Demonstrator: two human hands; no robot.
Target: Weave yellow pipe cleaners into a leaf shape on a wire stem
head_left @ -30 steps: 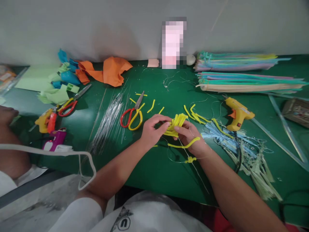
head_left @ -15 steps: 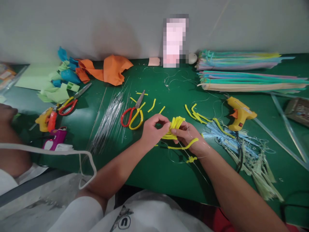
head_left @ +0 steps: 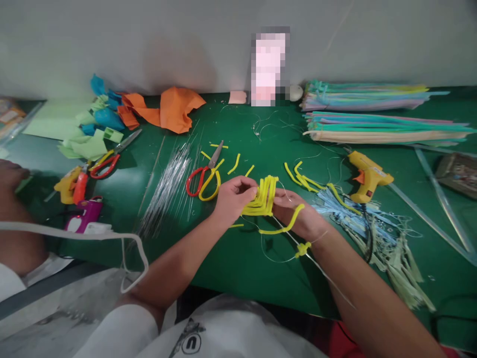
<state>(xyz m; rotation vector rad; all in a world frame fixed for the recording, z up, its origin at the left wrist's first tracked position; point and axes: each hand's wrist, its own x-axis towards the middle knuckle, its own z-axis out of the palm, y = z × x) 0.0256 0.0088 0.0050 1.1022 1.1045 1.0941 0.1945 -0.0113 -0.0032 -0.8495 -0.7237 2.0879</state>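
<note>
Over the green table, a bundle of yellow pipe cleaners (head_left: 266,196), bent side by side into an L shape, is between my hands. My left hand (head_left: 235,198) pinches its left end with thumb and fingers. From the right, my right hand (head_left: 292,211) grips it near the bend; some of its fingertips are hidden behind the bundle. Below, a pale wire stem runs toward my right forearm and carries a small yellow pipe-cleaner knot (head_left: 303,249). A loose curved yellow strand (head_left: 283,230) sticks out under my right hand. Red-and-yellow scissors (head_left: 208,176) lie left of my left hand.
Several cut yellow pieces (head_left: 303,179) lie beyond my hands. Metal wires (head_left: 167,186) spread at left. On the right are a yellow glue gun (head_left: 367,174), blue raffia-like strands (head_left: 345,211) and pipe-cleaner bundles (head_left: 383,127). A co-worker's hand (head_left: 13,174) is at far left.
The yellow bundle has turned so its bent rows face me more openly. My left hand has shifted slightly left along it, and the right fingers have moved off its front. The knotted stem swung right.
</note>
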